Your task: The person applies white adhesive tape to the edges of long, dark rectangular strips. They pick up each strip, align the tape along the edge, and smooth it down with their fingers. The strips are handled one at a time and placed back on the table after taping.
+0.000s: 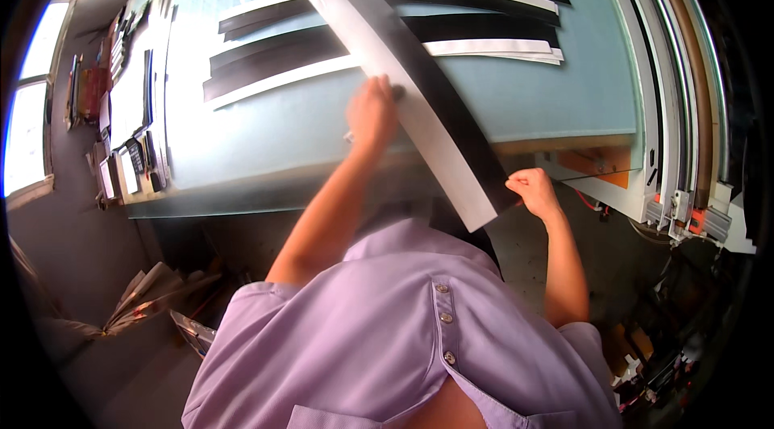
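Observation:
A long strip (419,110), white along one side and black along the other, slants across the table from the far middle to its front edge. Its near end hangs past the edge toward me. My left hand (374,118) is closed at the strip's left side, with a small dark round object (397,93) at its fingertips; what kind it is does not show. At the near right corner, my right hand (534,190) pinches the black edge. Beneath and beyond the slanted strip, several black and white strips (492,29) lie crosswise in stacks.
The strips lie on a pale blue-green glass-like tabletop (282,135). A metal rail frame (645,106) runs along the right side. Papers and a calculator (135,153) are at the left edge. Crumpled brown paper (149,296) lies low on the left.

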`<state>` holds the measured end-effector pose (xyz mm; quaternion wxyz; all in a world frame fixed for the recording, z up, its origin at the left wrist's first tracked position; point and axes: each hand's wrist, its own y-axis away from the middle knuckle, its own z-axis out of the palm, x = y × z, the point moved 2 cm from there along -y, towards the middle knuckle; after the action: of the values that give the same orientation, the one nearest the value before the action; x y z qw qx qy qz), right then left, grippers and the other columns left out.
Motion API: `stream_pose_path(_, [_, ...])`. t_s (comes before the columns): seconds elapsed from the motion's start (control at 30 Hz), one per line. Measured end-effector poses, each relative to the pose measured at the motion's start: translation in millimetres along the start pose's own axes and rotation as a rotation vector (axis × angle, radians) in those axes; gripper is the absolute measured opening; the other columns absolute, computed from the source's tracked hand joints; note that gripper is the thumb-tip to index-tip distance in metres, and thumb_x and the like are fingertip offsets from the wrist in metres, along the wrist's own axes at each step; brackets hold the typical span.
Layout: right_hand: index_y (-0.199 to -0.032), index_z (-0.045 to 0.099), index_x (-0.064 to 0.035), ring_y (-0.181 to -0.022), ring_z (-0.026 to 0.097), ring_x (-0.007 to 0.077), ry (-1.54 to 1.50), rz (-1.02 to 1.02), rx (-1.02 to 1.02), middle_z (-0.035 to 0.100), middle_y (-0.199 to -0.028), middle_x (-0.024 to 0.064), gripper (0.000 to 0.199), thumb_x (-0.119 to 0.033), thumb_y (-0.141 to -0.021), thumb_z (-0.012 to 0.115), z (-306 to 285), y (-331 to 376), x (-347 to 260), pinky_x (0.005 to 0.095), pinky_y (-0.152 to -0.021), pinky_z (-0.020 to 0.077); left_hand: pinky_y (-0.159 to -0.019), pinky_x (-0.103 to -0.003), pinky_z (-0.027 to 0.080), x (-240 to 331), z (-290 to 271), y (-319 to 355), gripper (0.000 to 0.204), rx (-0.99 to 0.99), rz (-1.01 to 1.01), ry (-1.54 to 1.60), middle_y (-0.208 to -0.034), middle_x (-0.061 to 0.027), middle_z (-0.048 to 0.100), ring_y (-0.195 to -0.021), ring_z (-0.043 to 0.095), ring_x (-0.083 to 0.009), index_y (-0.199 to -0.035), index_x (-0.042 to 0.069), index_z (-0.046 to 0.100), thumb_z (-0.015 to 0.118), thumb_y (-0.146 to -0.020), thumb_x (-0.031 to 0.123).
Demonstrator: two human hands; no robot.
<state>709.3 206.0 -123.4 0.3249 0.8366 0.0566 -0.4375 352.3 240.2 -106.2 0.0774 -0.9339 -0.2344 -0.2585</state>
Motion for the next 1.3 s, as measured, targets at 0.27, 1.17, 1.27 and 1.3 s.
stream_pose_path(0.27, [-0.089,0.072,0.0021,-0.058,0.055,0.0049,-0.123,0.209,0.164,0.063,-0.066,-0.0009,0.013,-0.011,-0.088,0.071,-39.2,24.7,32.5,0.0253,-0.050,0.0487,-0.087,-0.048,0.044,-17.7,-1.9,-64.9,0.037,0.076,0.072,-0.135,-0.098,-0.0197,0.065,-0.098,0.058,-0.0396,-0.095,0.002,0.065,0.050,-0.102,0.035])
stream_pose_path(1.17, [-0.107,0.063,-0.0096,-0.112,0.065,0.0266,-1.368,0.203,0.259,0.069,-0.117,0.0089,0.009,-0.008,-0.099,0.060,49.1,62.1,91.1,0.0423,-0.096,0.0525,-0.084,-0.049,0.047,-207.1,-123.9,-7.4,0.024,0.373,-0.265,-0.294,-0.104,-0.0156,0.062,-0.101,0.059,-0.0368,-0.108,0.005,0.058,0.068,-0.089,0.015])
stream_pose_path(1.27, [-0.135,0.054,-0.0010,-0.120,0.060,0.0277,-1.277,0.176,0.245,0.062,-0.132,0.0133,0.037,-0.002,-0.098,0.056,39.6,58.5,61.8,0.0422,-0.104,0.0471,-0.087,-0.048,0.047,-292.9,-170.5,-28.2,0.037,0.447,-0.416,-0.393,-0.109,-0.0162,0.061,-0.104,0.058,-0.0370,-0.120,0.005,0.057,0.070,-0.089,0.021])
stream_pose_path(1.3, [-0.137,0.052,0.0006,-0.122,0.059,0.0282,-1.240,0.186,0.251,0.061,-0.133,0.0140,0.039,-0.001,-0.098,0.055,36.2,58.8,64.6,0.0428,-0.106,0.0456,-0.090,-0.048,0.046,-308.3,-173.8,-33.6,0.044,0.438,-0.488,-0.429,-0.117,-0.0167,0.060,-0.109,0.057,-0.0365,-0.127,0.005,0.056,0.070,-0.090,0.023])
